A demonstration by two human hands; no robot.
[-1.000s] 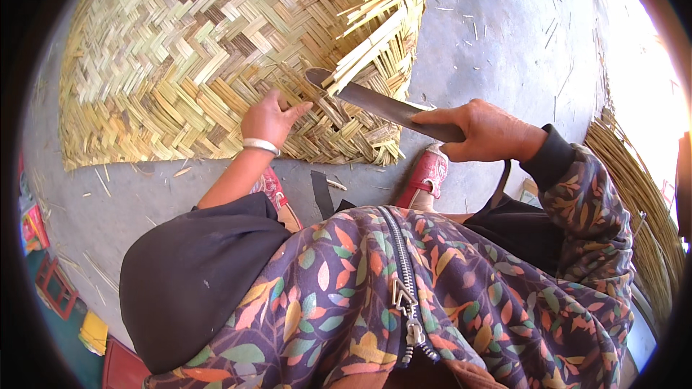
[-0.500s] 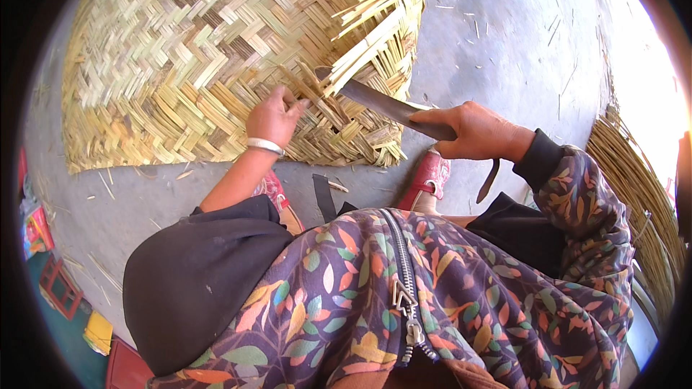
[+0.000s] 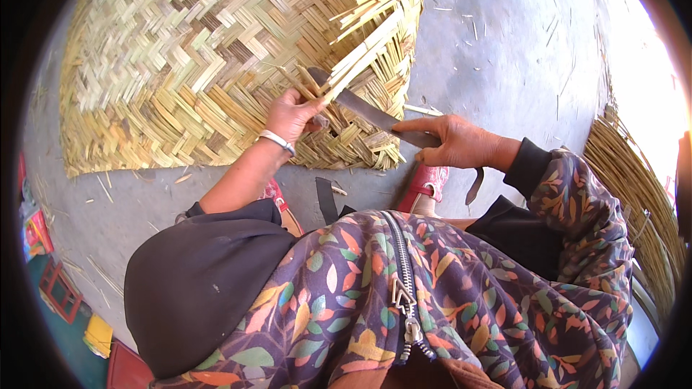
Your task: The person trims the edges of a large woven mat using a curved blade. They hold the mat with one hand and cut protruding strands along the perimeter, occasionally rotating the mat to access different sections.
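- Head view: a herringbone-woven mat of split strips (image 3: 194,75) lies on the grey floor (image 3: 504,50), its near-right corner between the person's hands.
- Right grip (image 3: 458,141): closed around the near end of a flat dark metal blade (image 3: 367,111), index finger stretched along it. The blade slants over the mat, partly behind pale loose strips (image 3: 366,52).
- Left grip (image 3: 291,119): thumb and fingers drawn close together at the ends of short upright strips (image 3: 308,81), near the blade's far end; whether they pinch them I cannot tell. A pale bracelet (image 3: 276,142) circles that wrist.
- Red shoes (image 3: 431,179) show below the mat's near edge.
- A bundle of thin stalks (image 3: 627,176) lies at far right.
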